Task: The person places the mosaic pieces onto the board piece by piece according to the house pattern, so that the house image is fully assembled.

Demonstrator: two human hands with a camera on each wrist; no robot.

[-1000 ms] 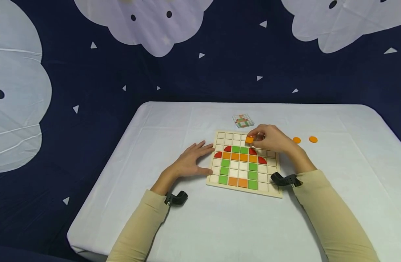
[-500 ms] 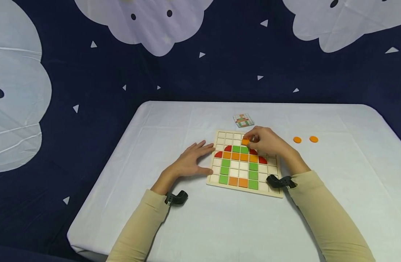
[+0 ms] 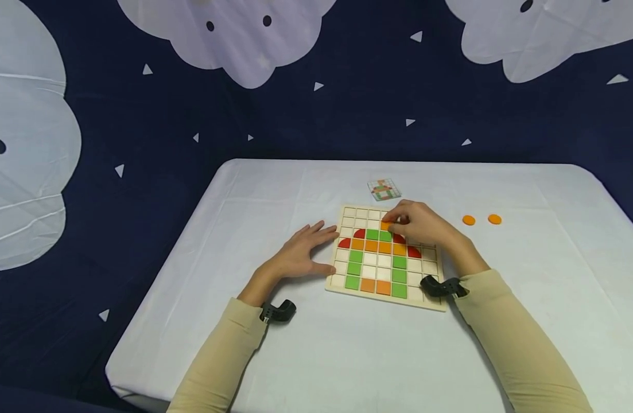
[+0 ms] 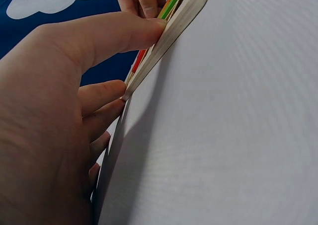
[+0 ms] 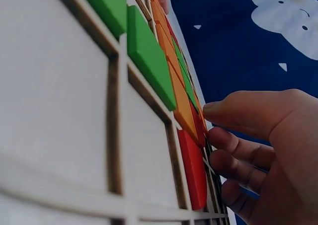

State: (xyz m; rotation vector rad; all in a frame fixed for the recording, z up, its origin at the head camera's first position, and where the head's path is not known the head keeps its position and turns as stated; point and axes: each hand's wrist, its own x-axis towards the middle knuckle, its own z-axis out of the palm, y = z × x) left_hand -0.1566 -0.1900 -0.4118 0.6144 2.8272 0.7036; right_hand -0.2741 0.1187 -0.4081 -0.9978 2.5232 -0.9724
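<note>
A wooden grid board (image 3: 420, 295) lies on the table, bearing green, orange and red tiles in its cells. My right hand (image 3: 422, 222) is over its upper part, thumb and fingertips pinching an orange square tile (image 3: 385, 226) just above two green tiles (image 3: 379, 236). That tile sits at or in a cell, partly covered by the fingers. My left hand (image 3: 301, 255) touches the board's left edge with spread, straight fingers; the left wrist view shows its thumb (image 4: 144, 32) on the rim. In the right wrist view a red tile (image 5: 193, 173) lies near the right hand's fingers.
A small pattern card (image 3: 384, 190) lies behind the board. Two orange round pieces (image 3: 468, 220) rest on the white-covered table (image 3: 554, 258) to the right. A dark blue cloth with pale clouds hangs behind the table.
The right hand has moved slightly left with the orange tile and lowered it to the cell above the green tiles. The left hand has stayed in place.
</note>
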